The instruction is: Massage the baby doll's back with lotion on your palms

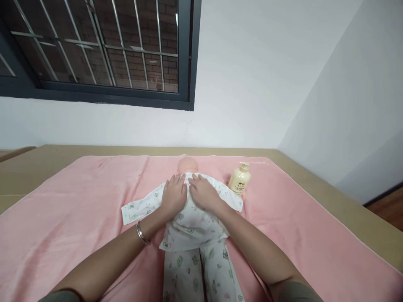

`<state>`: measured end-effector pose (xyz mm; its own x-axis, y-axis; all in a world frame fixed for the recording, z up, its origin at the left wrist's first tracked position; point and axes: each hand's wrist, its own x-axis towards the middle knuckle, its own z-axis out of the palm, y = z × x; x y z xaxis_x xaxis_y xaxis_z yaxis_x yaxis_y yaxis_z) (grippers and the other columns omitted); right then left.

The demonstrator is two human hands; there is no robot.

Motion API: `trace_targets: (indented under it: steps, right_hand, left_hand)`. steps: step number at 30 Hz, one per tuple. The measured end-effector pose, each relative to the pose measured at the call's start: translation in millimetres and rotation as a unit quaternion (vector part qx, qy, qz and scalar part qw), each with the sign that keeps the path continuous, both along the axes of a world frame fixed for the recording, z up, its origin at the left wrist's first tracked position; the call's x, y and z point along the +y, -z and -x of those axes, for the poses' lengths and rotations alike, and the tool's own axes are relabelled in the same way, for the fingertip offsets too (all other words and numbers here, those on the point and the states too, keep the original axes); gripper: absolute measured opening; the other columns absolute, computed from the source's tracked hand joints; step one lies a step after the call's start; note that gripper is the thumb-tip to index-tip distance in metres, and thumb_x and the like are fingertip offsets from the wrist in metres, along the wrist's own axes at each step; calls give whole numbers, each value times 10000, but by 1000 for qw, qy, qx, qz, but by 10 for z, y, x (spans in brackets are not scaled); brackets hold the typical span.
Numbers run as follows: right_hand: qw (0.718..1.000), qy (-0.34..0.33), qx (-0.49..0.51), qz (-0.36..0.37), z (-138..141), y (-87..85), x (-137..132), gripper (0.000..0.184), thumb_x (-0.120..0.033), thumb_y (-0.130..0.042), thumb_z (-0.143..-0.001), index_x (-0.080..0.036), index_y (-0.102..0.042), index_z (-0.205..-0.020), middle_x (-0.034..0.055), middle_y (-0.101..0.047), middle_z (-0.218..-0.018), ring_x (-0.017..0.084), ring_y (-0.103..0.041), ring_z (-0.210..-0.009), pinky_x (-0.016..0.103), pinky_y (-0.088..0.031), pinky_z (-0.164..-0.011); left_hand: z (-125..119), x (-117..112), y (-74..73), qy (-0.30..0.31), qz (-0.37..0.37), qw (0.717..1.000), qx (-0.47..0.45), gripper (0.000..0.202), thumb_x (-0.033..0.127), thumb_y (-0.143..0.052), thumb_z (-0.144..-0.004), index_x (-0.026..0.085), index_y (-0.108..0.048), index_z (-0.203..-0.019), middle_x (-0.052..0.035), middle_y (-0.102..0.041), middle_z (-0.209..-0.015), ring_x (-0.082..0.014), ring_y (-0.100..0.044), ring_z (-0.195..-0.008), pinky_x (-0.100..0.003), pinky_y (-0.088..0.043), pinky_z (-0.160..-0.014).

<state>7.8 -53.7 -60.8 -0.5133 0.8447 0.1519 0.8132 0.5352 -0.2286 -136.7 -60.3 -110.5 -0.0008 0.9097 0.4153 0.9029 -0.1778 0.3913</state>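
Observation:
A baby doll (188, 165) lies stretched out in front of me, its smooth bald head at the far end and its face not visible. It wears a white long-sleeved top (195, 233) and matching trousers (217, 272) with small green and grey prints. My left hand (174, 195) rests flat on the left side of the doll's upper body, below the head. On the right side my right hand (204, 193) lies flat in the same way, fingers stretched out. Both hands touch the cloth and hold nothing. The sleeves spread out to either side.
A pink blanket (78, 218) with some creases lies under the doll on a tan surface (315, 188). A pale yellow pump-less bottle (239, 179) stands slightly tilted by the right sleeve. Behind are a white wall (245, 84) and a barred window (110, 46).

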Motion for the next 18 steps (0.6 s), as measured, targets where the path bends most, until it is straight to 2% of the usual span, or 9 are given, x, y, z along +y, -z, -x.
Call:
trace_targets:
  steps: [3,5,8,11,14,16,18]
  right_hand:
    - [996,76,16,51,-39,-25,197,524,-337,-268,-1036,-158,-388,-1514,114,-366,-1587,339,-308,-1457,534,-247,-1156]
    - [995,83,6,45,-34,-17,187,534,-337,-253,-1041,-150,-351,-1532,121,-335,-1602,355,-272,-1471,554,-223,-1159]
    - [999,38,-27,4,-2,-13,-39,515,-273,-276,-1024,-132,-397,-1505,159,-367,-1577,352,-318,-1444,533,-247,-1144]
    - [998,-23,-47,-19,10,-45,-238,479,-266,-343,-998,-147,-491,-1438,169,-472,-1500,348,-405,-1375,518,-280,-1121]
    - [1000,-9,-15,-14,-11,-57,-182,425,-298,-354,-1002,-178,-565,-1351,152,-531,-1440,330,-434,-1341,512,-296,-1101]
    - [999,21,31,-2,-32,-32,-44,405,-327,-364,-1008,-198,-553,-1342,136,-520,-1451,309,-415,-1357,500,-287,-1102]
    - [997,27,75,8,-49,7,95,388,-343,-392,-1004,-212,-528,-1343,115,-524,-1446,283,-420,-1350,483,-273,-1107]
  left_hand:
    - [-119,-187,29,56,-72,996,19,432,169,-358,-913,159,-615,-1260,-121,-607,-1383,-298,-479,-1362,-524,-329,-1165]
    - [-156,-262,17,93,-99,991,-1,374,146,-367,-897,181,-660,-1126,-108,-658,-1300,-271,-540,-1293,-493,-355,-1155]
    - [-93,-210,-49,67,-76,992,-72,285,197,-377,-910,193,-634,-1033,-118,-690,-1170,-270,-607,-1155,-474,-458,-1051]
    - [13,-61,-75,30,-22,992,-121,244,237,-388,-910,208,-588,-1046,-95,-689,-1069,-274,-631,-1050,-489,-497,-977]
    - [44,35,11,28,-23,992,-119,302,246,-378,-917,206,-570,-1147,-103,-665,-1195,-288,-579,-1202,-536,-391,-1101]
    - [38,71,94,26,-36,993,-111,372,264,-378,-927,191,-540,-1254,-123,-605,-1339,-304,-475,-1347,-551,-300,-1167]
    - [42,114,156,31,-37,992,-113,408,287,-370,-940,185,-523,-1304,-126,-577,-1392,-307,-433,-1388,-555,-270,-1183]
